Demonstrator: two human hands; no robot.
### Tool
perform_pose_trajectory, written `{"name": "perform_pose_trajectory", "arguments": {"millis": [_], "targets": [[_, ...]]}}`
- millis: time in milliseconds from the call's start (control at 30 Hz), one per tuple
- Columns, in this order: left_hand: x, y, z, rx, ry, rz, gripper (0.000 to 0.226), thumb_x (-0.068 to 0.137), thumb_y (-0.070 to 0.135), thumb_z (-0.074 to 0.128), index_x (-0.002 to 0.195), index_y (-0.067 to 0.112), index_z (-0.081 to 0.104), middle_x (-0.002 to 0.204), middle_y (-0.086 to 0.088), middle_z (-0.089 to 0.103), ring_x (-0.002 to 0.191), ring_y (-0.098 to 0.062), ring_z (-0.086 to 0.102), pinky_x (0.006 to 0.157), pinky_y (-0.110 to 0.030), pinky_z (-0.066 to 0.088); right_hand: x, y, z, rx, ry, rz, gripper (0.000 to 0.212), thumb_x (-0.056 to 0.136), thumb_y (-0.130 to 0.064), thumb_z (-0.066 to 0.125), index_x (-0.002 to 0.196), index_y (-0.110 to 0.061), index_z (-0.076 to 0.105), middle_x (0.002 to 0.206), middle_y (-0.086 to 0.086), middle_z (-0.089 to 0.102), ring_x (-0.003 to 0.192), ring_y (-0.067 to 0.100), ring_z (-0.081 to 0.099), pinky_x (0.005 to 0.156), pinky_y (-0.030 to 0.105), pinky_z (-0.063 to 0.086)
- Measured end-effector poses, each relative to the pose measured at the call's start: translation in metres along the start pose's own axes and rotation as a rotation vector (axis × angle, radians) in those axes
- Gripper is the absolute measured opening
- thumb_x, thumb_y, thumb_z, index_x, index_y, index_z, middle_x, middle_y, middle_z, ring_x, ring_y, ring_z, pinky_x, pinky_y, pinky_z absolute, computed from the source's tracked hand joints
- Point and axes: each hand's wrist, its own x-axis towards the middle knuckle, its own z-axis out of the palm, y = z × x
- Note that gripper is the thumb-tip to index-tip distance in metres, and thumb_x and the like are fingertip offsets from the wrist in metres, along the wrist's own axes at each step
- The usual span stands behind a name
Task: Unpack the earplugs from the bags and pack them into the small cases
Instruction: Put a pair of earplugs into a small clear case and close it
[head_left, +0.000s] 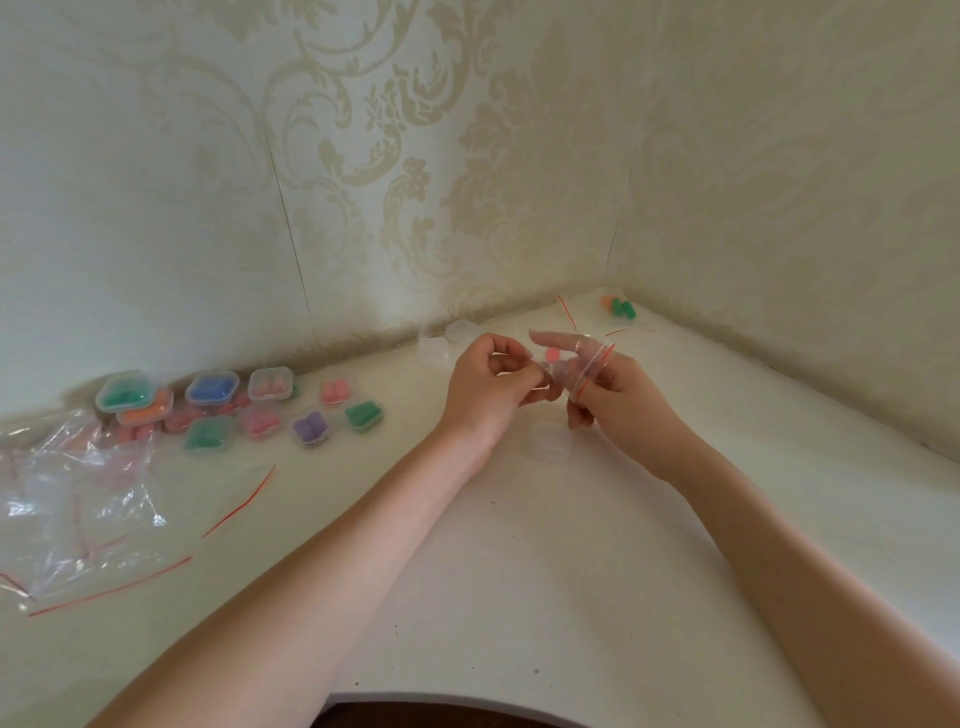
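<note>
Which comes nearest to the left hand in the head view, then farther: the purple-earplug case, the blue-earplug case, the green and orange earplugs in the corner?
From the left hand:
1. Purple-earplug case, on the table to its left, nearest.
2. Green and orange earplugs, loose in the far right corner, beyond the right hand.
3. Blue-earplug case, far left near the wall, farthest.

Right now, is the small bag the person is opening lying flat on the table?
No, both hands, left hand and right hand, hold the small bag up above the table.
</note>
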Motion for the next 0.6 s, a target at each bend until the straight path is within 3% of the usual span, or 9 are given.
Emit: {"name": "perform_pose_trajectory", "arguments": {"millis": [100, 233, 367, 467, 600], "targets": [[0.002, -0.001, 0.000, -0.054, 0.076, -0.050, 0.015, 0.083, -0.002, 0.064, 0.087, 0.006, 0.051, 0.078, -0.014, 0.062, 0.059, -0.013, 0.064, 0.074, -0.027, 0.059, 0.001, 0.000, -0.001, 0.002, 0.005, -0.006, 0.018, 0.097, -0.020, 0.051, 0.108, -0.016, 0.065, 0.069, 0.003, 0.059, 0.049, 0.015, 0.046, 0.050, 0.021, 0.039], [0.010, 0.002, -0.008, -0.335, 0.194, -0.159, 0.016, 0.086, -0.008, 0.056, 0.087, 0.005, 0.048, 0.072, -0.012, 0.058, 0.063, -0.016, 0.061, 0.068, -0.023, 0.059, 0.001, 0.001, -0.003, 0.043, 0.035, 0.011, 0.013, 0.097, -0.015, 0.052, 0.102, -0.007, 0.061, 0.072, 0.003, 0.065, 0.047, 0.014, 0.050, 0.046, 0.020, 0.038], [0.010, 0.003, -0.009, -0.451, 0.163, -0.233, 0.014, 0.087, -0.009, 0.054, 0.096, 0.002, 0.049, 0.078, -0.013, 0.058, 0.063, -0.016, 0.062, 0.067, -0.023, 0.059, -0.001, 0.003, -0.003, -0.181, 0.027, -0.015, 0.008, 0.096, -0.021, 0.054, 0.098, -0.019, 0.061, 0.076, 0.000, 0.069, 0.049, 0.012, 0.054, 0.051, 0.017, 0.044], [0.010, 0.005, -0.009, -0.493, 0.105, -0.262, 0.010, 0.089, -0.008, 0.053, 0.087, 0.002, 0.052, 0.078, -0.014, 0.057, 0.065, -0.016, 0.062, 0.067, -0.024, 0.059, -0.004, 0.000, -0.006, -0.362, 0.017, -0.071, 0.010, 0.098, -0.018, 0.049, 0.102, -0.023, 0.057, 0.078, -0.008, 0.068, 0.052, -0.003, 0.056, 0.055, 0.011, 0.046], [0.010, 0.005, -0.008, -0.496, 0.125, -0.282, 0.013, 0.088, -0.010, 0.052, 0.084, 0.003, 0.051, 0.075, -0.013, 0.054, 0.065, -0.017, 0.059, 0.061, -0.022, 0.058, -0.006, -0.002, -0.008, -0.428, 0.087, -0.128, 0.013, 0.099, -0.014, 0.046, 0.104, -0.022, 0.056, 0.080, -0.017, 0.065, 0.052, -0.005, 0.059, 0.054, 0.007, 0.043]]}}
